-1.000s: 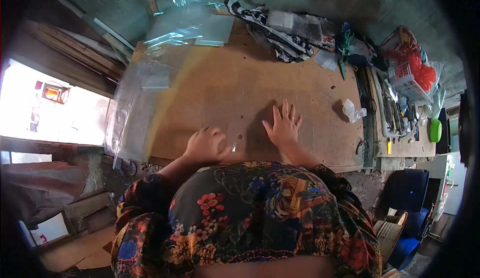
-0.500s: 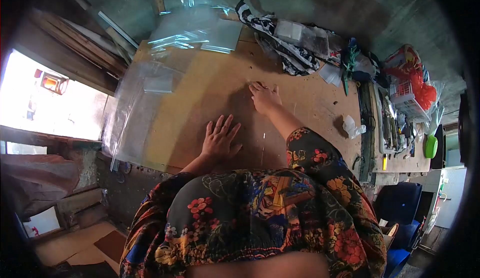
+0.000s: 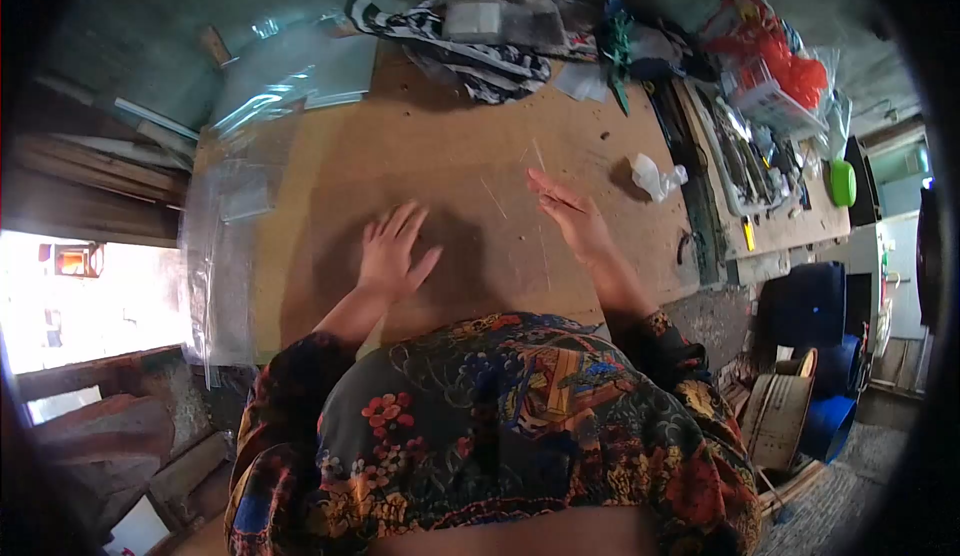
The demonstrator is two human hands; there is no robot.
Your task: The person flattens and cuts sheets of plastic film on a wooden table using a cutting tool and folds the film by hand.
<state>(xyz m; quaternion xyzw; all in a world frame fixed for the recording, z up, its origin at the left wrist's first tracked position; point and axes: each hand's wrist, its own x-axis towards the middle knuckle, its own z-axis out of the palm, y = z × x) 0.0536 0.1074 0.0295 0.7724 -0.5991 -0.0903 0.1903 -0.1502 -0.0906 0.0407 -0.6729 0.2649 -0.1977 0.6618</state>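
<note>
My left hand (image 3: 392, 254) is over the wooden board (image 3: 440, 156), left of its middle, with the fingers spread and nothing in them. Right of the middle, my right hand (image 3: 572, 218) is turned on its edge, its fingers stretched out and holding nothing. Thin glossy streaks of what looks like a clear sheet (image 3: 495, 199) show on the board between the hands. A crumpled white piece (image 3: 655, 178) lies to the right of my right hand.
Clear plastic sheets (image 3: 215, 266) cover the board's left side. Black-and-white cloth (image 3: 500, 71) lies along the back. On the right are a tool tray (image 3: 745, 156), a white basket (image 3: 775, 96) with red plastic, and a green case (image 3: 843, 183). Blue chairs or containers (image 3: 805, 306) stand lower right.
My right hand has come back toward me from farther up the board and turned onto its edge. My left hand remains spread, now somewhat farther left. The head view has shifted.
</note>
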